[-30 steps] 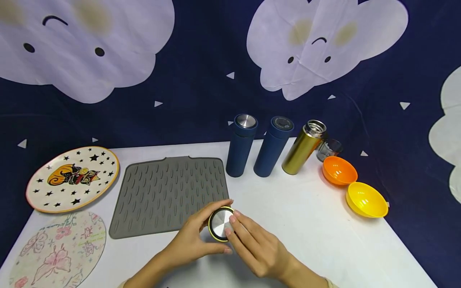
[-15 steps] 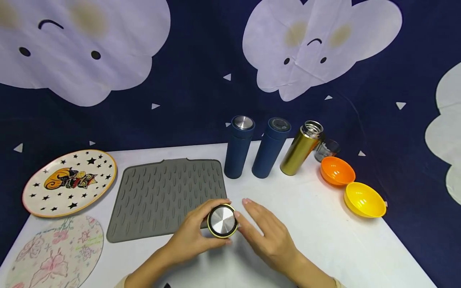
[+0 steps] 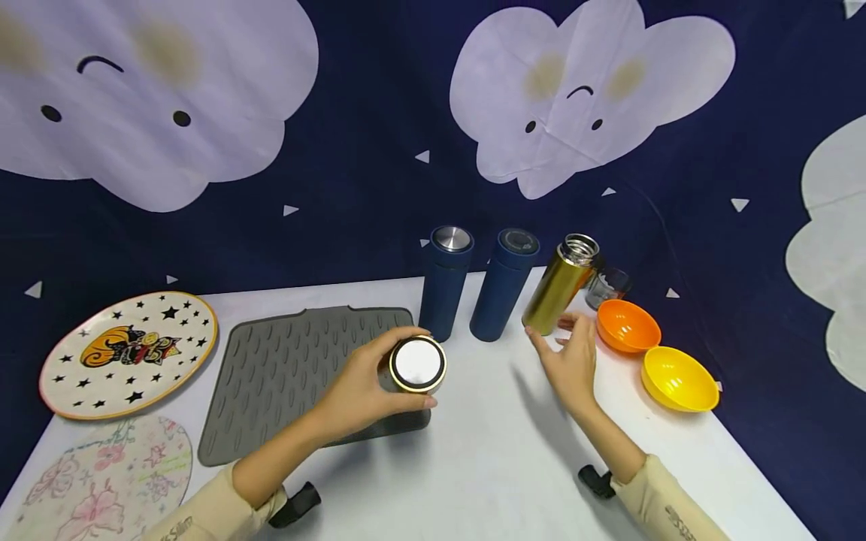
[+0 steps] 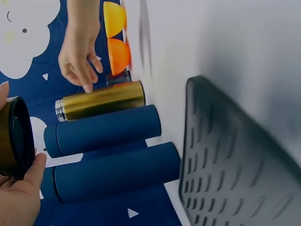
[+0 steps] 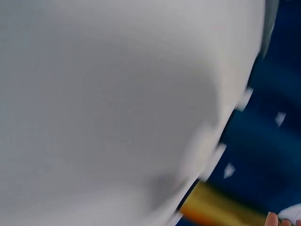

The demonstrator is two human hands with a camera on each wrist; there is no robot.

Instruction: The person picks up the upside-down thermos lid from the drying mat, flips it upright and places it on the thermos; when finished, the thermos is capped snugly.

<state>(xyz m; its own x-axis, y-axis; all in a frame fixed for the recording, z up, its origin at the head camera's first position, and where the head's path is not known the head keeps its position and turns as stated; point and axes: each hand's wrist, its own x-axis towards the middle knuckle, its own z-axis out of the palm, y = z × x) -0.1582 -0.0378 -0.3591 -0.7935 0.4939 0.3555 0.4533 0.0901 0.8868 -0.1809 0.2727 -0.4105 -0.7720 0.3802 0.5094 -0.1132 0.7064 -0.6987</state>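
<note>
My left hand (image 3: pixel 368 383) grips the gold screw lid (image 3: pixel 417 364) between fingers and thumb, above the grey drying mat. Its silver top faces up; in the left wrist view the lid's black hollow underside (image 4: pixel 21 136) shows. An uncapped gold thermos (image 3: pixel 556 291) stands upright at the back, its steel mouth bare. Close to its lower part is my right hand (image 3: pixel 571 364), fingers parted and bent loosely, holding nothing. Whether a fingertip touches the thermos I cannot tell. Only fingertips (image 5: pixel 272 219) show in the blurred right wrist view.
Two blue thermoses (image 3: pixel 444 293) (image 3: pixel 502 293) stand left of the gold one. Right of it are a clear glass (image 3: pixel 607 285), an orange bowl (image 3: pixel 628 326) and a yellow bowl (image 3: pixel 679 379). The grey mat (image 3: pixel 271 376), a star plate (image 3: pixel 128 357) and a butterfly placemat (image 3: pixel 108 481) lie left.
My right hand has left the lid and moved forward and right to the gold thermos. The left hand has moved slightly forward, still holding the lid.
</note>
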